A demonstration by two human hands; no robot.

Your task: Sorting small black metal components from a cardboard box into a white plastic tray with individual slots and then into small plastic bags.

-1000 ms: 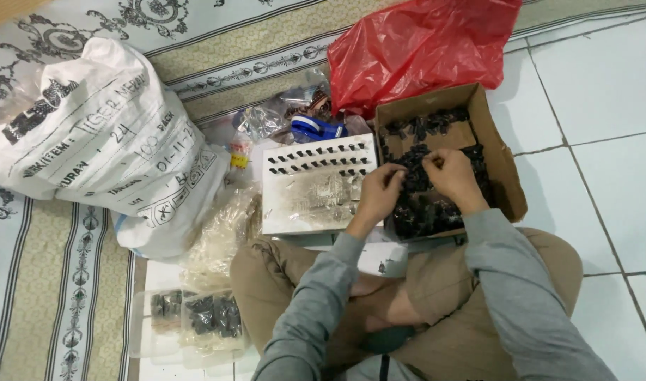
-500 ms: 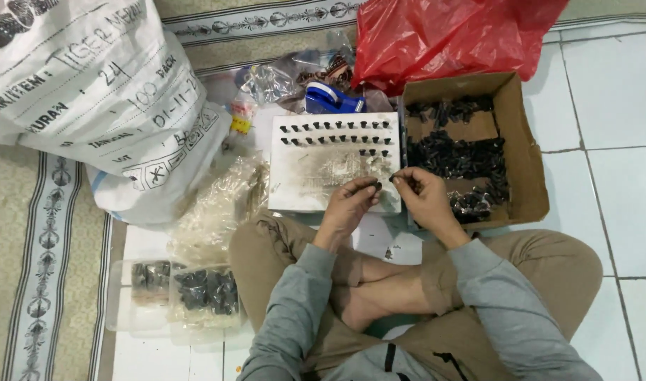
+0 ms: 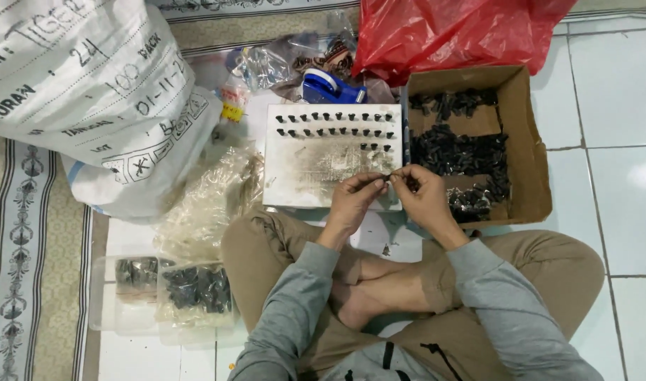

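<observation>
Head view: hands (image 3: 390, 194) (both pinching) at white board (image 3: 302, 176)

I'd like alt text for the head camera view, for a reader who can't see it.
A person sitting cross-legged pinches a small dark part between the left hand and right hand, over a white board studded with rows of black pieces. A cardboard box of black parts sits to the right, a red bag behind.

sack (image 3: 90, 92): woven plastic, white, matt, creased
bag (image 3: 457, 32): thin red plastic, glossy, crinkled
box (image 3: 531, 148): brown cardboard, matt
board (image 3: 323, 166): white, smudged, dull
floor (image 3: 619, 127): white glazed tile, shiny
sleeves (image 3: 288, 310): grey soft cloth
</observation>
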